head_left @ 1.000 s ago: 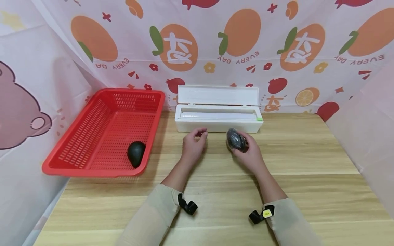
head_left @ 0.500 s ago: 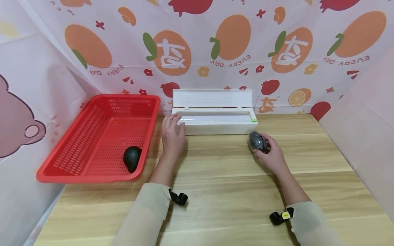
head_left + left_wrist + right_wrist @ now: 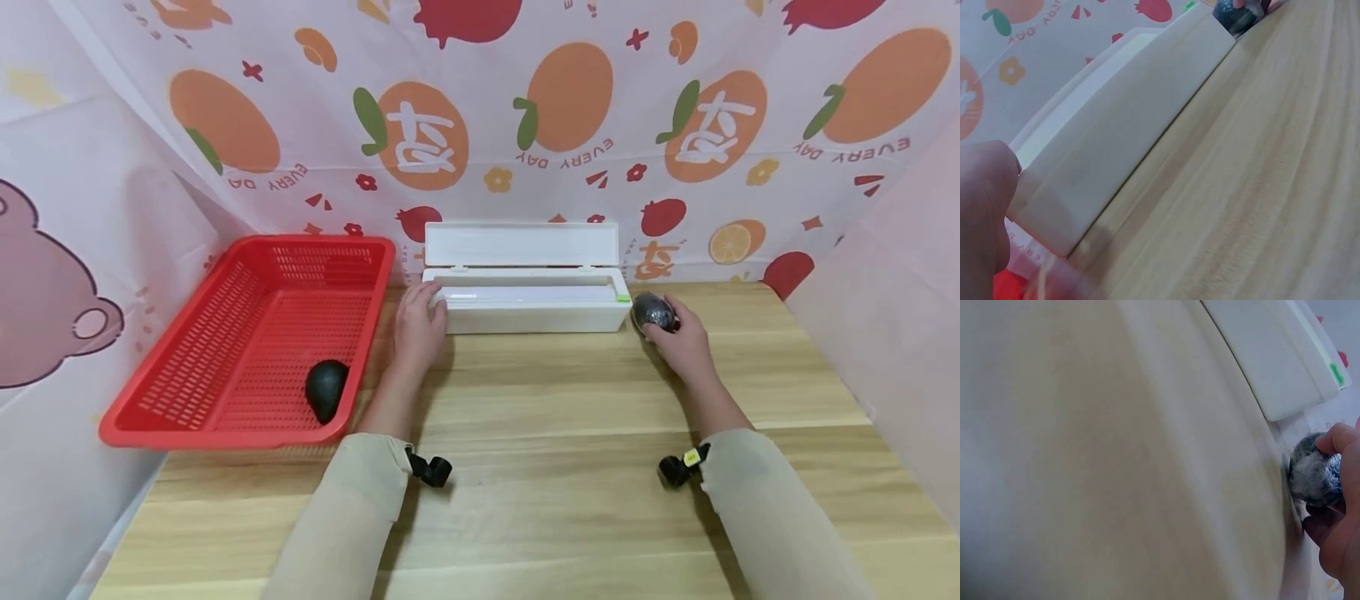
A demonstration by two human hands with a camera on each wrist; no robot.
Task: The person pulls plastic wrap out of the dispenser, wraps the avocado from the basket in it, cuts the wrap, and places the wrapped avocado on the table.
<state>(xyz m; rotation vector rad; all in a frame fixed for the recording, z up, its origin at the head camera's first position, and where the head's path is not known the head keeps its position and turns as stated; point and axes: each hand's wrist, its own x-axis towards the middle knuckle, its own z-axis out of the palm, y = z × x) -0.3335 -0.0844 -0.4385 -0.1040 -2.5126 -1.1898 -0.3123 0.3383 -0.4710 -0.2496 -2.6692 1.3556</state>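
My right hand (image 3: 684, 340) holds a dark avocado (image 3: 653, 313) wrapped in crinkled clear film, low over the table just off the right end of a white cling film dispenser (image 3: 536, 317). In the right wrist view the thumb and fingers curl round the wrapped avocado (image 3: 1314, 472). The dispenser's lid (image 3: 521, 244) stands raised, with a pale roll (image 3: 528, 294) lying inside. At the dispenser's left end, my left hand (image 3: 420, 327) grips the corner, fingers over the end and thumb at the front. The left wrist view shows only part of this hand (image 3: 985, 194) against the box.
On the left a red plastic basket (image 3: 247, 438) holds another dark avocado (image 3: 326, 390), unwrapped, near its right wall. The dispenser backs onto a fruit-print curtain (image 3: 495, 133). Wood-grain table (image 3: 555, 467) extends in front of both arms.
My right hand has carried the wrapped avocado rightward, then back beside the dispenser's right end. The left hand has moved left from in front of the dispenser to its left end.
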